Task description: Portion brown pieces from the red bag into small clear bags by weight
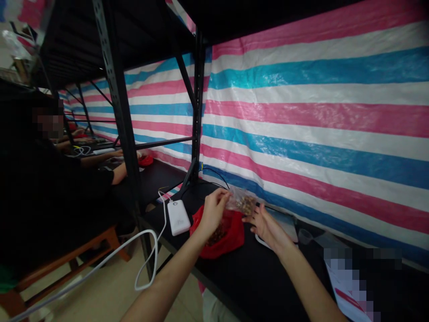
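Observation:
My left hand [213,211] pinches the edge of a small clear plastic bag [241,202] filled with small brownish pieces, holding it above a red plastic bag [231,239] that lies open on the black table [254,277]. More brownish pieces show inside the red bag. My right hand [264,223] is just right of the clear bag, fingers stretched out and apart, touching or almost touching its lower side.
A white power bank [178,217] with a white cable [144,264] lies left of the red bag. Black rack posts [197,116] stand behind. A striped tarp [318,125] forms the back wall. A person in black [50,179] sits at the left. Papers [348,290] lie at right.

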Demonstrator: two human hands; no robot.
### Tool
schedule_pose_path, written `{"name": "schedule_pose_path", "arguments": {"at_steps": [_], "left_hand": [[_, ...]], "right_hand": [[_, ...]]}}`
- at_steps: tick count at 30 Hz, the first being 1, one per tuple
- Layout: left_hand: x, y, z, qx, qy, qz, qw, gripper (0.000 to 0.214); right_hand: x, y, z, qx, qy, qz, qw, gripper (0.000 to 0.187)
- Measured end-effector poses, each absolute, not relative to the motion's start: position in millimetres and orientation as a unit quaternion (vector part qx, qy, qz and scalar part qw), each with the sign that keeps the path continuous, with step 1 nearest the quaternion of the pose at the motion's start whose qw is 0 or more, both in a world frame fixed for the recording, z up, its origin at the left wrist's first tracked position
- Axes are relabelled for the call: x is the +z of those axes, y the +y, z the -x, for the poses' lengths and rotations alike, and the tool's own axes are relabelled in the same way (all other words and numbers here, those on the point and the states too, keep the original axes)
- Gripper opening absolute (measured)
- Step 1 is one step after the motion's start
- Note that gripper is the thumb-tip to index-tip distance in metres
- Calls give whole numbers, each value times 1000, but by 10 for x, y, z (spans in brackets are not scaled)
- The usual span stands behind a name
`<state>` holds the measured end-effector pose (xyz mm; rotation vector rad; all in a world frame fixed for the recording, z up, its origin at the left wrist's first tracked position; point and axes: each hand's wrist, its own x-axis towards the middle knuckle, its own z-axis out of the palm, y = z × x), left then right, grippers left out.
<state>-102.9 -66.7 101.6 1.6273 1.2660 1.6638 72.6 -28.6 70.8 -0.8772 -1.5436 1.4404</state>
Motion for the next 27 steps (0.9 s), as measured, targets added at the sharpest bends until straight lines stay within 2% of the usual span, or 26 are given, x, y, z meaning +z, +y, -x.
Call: {"name": "schedule_pose_path", "arguments": {"at_steps": [3, 6, 10, 15, 19, 21, 24, 27], "left_hand": [[902, -708, 1178, 635, 499, -561, 182, 26], [728, -764, 1348, 639, 495, -553, 202, 25], [619, -808, 1588, 671, 494, -526, 168, 34], [693, -763, 1646, 569, 538, -612, 112, 39], [695, -707, 1606, 504, 552, -661, 67, 54], [681, -703, 1616, 488, 561, -666, 53, 46], [685, -721, 1660, 452, 578, -678, 34, 21], [718, -734, 1700, 429, 590, -684, 8, 16]], "right_hand": [[834, -257, -518, 600, -613, 326, 398, 43], [921, -164, -383, 584, -626, 334, 394, 37], [999, 61, -311, 551, -698, 333, 314, 37], [993, 246, -185, 507, -766, 339, 203, 29], [989, 190, -48, 438, -809, 343, 193, 22], [998, 140, -7, 406, -822, 345, 203, 18], [998, 108, 3, 374, -831, 347, 223, 15], [971, 143, -26, 338, -840, 336, 261, 10]]}}
